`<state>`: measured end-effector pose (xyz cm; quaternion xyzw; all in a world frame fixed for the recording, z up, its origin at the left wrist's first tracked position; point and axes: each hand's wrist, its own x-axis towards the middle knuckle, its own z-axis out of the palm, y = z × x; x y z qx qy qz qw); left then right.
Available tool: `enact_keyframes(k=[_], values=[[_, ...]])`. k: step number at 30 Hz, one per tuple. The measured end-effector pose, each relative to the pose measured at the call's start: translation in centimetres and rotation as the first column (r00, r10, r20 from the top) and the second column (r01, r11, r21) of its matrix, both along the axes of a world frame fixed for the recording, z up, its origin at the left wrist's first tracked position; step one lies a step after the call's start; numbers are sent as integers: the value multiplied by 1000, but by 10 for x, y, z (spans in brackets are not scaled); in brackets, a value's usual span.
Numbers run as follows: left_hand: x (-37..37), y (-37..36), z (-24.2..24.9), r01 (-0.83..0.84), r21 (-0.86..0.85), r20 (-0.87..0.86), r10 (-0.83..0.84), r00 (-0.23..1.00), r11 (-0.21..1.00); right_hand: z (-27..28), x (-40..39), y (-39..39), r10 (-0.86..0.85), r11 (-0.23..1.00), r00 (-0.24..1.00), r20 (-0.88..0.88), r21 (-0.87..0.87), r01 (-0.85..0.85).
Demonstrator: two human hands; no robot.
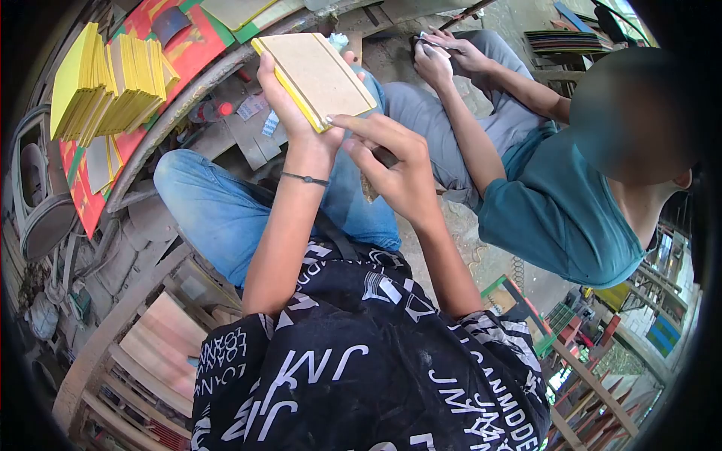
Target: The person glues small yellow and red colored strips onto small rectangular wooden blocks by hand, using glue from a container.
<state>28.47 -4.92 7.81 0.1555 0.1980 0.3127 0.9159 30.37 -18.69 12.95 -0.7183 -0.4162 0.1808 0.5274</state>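
My left hand (307, 128) is wrapped round a flat rectangular wooden board (316, 71), thumb along one side and fingertips showing at the far edge. Its face is plain tan with thin dark lines near two sides, and its edges are painted yellow. My right hand (398, 161) is at the near corner, the index finger stretched out with its tip right at the board's edge. The right thumb stands apart from that finger, while the other fingers curl underneath, partly hidden. A dark bracelet circles my left wrist.
Stacks of yellow-edged boards (113, 86) stand on a red and green table (197, 37) at upper left. A person in a teal shirt (560, 207) sits close on the right, hands (444, 60) together at a small object. A bottle with a red cap (225, 110) lies beyond my knee.
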Motion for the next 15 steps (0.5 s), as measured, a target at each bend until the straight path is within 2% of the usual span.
enact_keyframes(k=[4, 8, 10, 11, 13, 14, 15], values=[[-2, 3, 5, -72, 116, -82, 82, 993, 991, 0, -5, 6, -29, 1000, 1000, -6, 11, 29], [-2, 3, 8, -101, 123, -112, 114, 987, 987, 0, -4, 6, -18, 1000, 1000, -21, -10, 18], [-1, 5, 8, -97, 118, -100, 109, 989, 988, -3, -3, 6, 0, 1000, 983, -184, 11, 2], [-2, 5, 8, -99, 117, -101, 111, 989, 988, -2, -4, 6, 2, 1000, 983, -184, 10, 0], [-2, 4, 10, -99, 104, -102, 109, 989, 990, 3, -4, 5, -7, 1000, 897, -443, 2, 9], [-3, 4, 10, -101, 103, -102, 111, 988, 990, 3, -4, 4, -5, 1000, 896, -443, 2, 7], [-3, 4, 11, -100, 103, -106, 111, 988, 990, 4, -4, 4, -2, 1000, 833, -553, -17, -9]])
